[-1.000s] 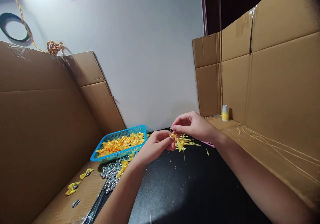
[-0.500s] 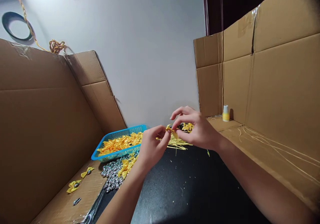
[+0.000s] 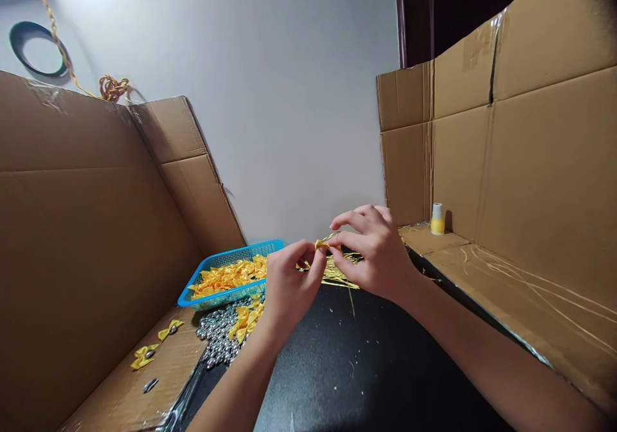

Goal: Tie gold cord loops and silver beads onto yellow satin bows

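Observation:
My left hand (image 3: 289, 284) and my right hand (image 3: 373, 252) meet above the black table (image 3: 366, 368), both pinching one small yellow ribbon piece (image 3: 324, 243) between their fingertips. A thin gold thread (image 3: 351, 300) hangs down from it. Just behind the hands lies a pile of gold threads (image 3: 337, 271). To the left stands a blue basket (image 3: 212, 297) filled with yellow ribbon bows (image 3: 226, 278).
Several silver metal clips (image 3: 216, 342) with yellow bows on them lie in front of the basket. Two finished yellow bows (image 3: 154, 348) rest on the cardboard flap at left. Cardboard walls (image 3: 530, 162) stand on both sides. A small yellow-white spool (image 3: 437, 218) stands at the right.
Both hands rose a little and shifted left with the ribbon piece. The camera view drifted slightly; the pile of threads is now partly hidden behind the hands.

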The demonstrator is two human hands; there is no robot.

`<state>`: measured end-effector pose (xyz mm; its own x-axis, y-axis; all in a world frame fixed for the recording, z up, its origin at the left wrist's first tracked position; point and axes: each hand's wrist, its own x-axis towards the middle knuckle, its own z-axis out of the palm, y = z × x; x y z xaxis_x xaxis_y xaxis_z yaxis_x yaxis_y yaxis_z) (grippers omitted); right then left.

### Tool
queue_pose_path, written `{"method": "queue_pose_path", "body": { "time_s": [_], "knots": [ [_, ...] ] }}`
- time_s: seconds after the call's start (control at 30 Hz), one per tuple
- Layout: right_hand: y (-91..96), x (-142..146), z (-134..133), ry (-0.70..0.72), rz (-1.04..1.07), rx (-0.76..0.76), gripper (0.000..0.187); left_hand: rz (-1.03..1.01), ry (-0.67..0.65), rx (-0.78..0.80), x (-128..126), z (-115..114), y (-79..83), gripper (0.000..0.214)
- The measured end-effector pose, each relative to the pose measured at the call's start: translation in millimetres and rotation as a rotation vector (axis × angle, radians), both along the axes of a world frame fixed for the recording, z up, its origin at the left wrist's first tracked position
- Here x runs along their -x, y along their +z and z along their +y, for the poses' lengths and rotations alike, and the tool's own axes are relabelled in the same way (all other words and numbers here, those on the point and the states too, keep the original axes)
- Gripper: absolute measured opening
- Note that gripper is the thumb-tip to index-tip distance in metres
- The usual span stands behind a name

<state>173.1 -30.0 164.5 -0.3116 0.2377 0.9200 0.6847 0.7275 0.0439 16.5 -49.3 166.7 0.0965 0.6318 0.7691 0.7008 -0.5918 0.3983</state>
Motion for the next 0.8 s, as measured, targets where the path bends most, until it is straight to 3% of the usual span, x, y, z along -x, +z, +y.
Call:
{"method": "queue_pose_path", "body": {
  "time_s": [0.3,0.8],
  "knots": [
    [12.5,-7.7,-6.1,0.158,0.054,0.387,0.009,0.011,0.047,-0.017,2.0,1.3,-0.7,0.03],
    [35.5,-54.3,-36.5,0.443,-0.262,0.781,0.015,-0.222,-0.186,0.189,7.0,-2.8,3.6,0.036]
  ]
}}
